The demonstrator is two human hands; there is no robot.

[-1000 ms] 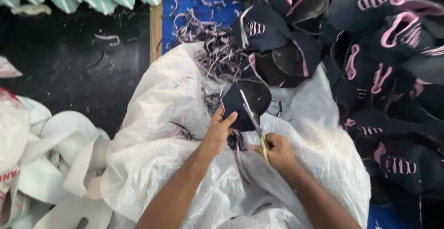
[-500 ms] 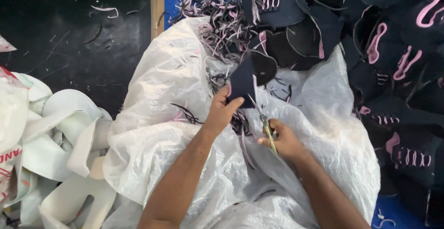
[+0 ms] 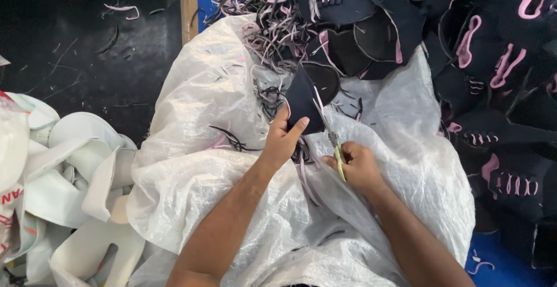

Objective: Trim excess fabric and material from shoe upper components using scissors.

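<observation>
Trimming step: left hand [image 3: 283, 139] pinches the dark navy cut fabric shoe piece [image 3: 303, 102] upright over the white woven plastic sack [image 3: 203, 165]; right hand [image 3: 357, 165] grips yellow-handled scissors [image 3: 331, 136], blades at its edge. Next cut likely needs the piece turned

Two hands at work: left hand [image 3: 282, 139], right hand [image 3: 355, 165]. One dark cut piece [image 3: 301, 102] held up. One pair of scissors [image 3: 332, 139], yellow-handled. One white woven sack [image 3: 220, 171] spread beneath. Dark pieces with pink trim [image 3: 493, 84] along the sack's top and right edges: too many and overlapped to count. Trimmed strips [image 3: 272, 20] at top edge: uncountable tangle. White pieces [image 3: 75, 171] heaped at left: several, count unclear.
</observation>
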